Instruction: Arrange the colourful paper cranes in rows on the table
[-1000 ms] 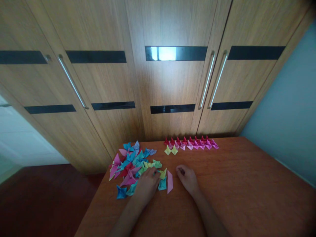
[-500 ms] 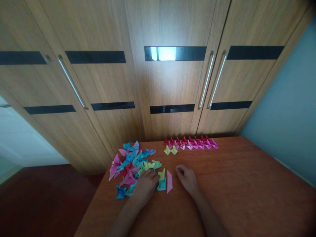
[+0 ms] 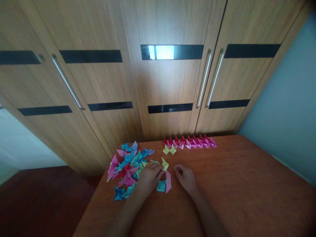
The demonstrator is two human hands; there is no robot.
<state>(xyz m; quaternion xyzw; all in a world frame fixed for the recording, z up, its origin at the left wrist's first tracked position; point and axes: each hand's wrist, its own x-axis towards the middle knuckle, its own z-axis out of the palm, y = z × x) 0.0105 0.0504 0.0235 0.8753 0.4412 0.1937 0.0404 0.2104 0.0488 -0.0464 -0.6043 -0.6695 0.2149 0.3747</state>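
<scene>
My left hand is closed on a yellow folded paper piece, pinched at the fingertips and raised a little, with its points upward. Just below it lie a teal folded paper piece and a flat pink paper strip. To the left spreads a pile of origami pieces in blue, pink, red and green, partly hidden by my left hand. My right hand rests on the table right of the pink strip, its fingers curled; whether anything is inside them is hidden.
Along the back of the wooden table stand rows of red and pink folded pieces. Two yellow pieces sit in front of their left end. A wooden wardrobe with metal handles rises behind the table.
My left hand has picked up the yellow piece from beside the teal one and lifted it slightly away. My right hand has stayed nearly still. The view has shifted slightly.
</scene>
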